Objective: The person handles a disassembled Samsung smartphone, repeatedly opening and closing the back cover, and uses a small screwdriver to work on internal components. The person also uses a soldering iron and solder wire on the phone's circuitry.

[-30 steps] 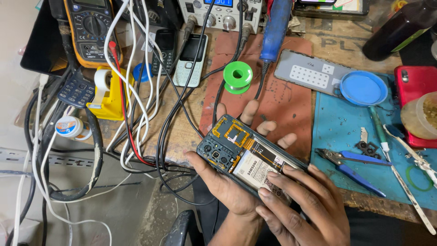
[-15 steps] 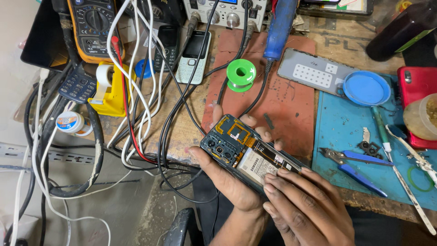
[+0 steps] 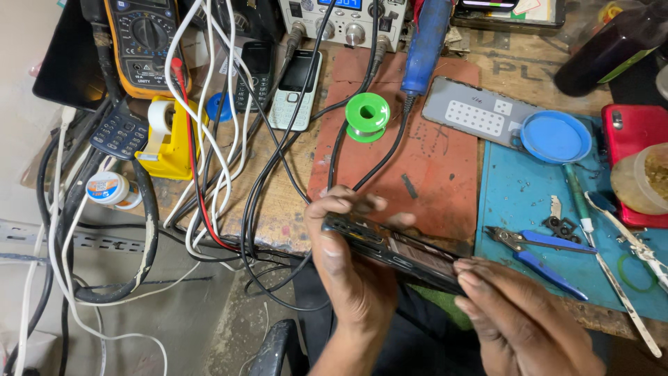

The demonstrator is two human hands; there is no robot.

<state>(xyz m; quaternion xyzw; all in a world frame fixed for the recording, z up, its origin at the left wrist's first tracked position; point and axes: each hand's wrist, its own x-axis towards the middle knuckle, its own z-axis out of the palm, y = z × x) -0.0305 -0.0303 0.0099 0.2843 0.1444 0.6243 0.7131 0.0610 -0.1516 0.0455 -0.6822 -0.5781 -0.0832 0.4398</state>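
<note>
Tilted nearly edge-on to the camera, an opened mobile phone (image 3: 396,251) is held just below the red-brown work mat (image 3: 417,160), at the near edge of the bench. It is clasped by the left hand (image 3: 348,271), whose fingers are curled around its upper end, apparently so that the side of the frame can be seen; the other end is pinched by the fingertips of the right hand (image 3: 522,320), by which the body seems to be steadied. Both hands are closed on the handset, neither is spread.

On the mat a green solder spool (image 3: 367,116) is seen, with a blue-handled iron (image 3: 424,42) at the mat's far edge, seemingly parked within reach. To the right of the mat, blue-handled pliers (image 3: 536,251) and a round blue lid (image 3: 555,136) are laid on a blue pad (image 3: 515,195). To the left of the mat, two keypad phones (image 3: 296,80), a yellow tape holder (image 3: 163,139) and a tangle of cables (image 3: 229,195) are found, with an orange multimeter (image 3: 142,42) beyond them.
</note>
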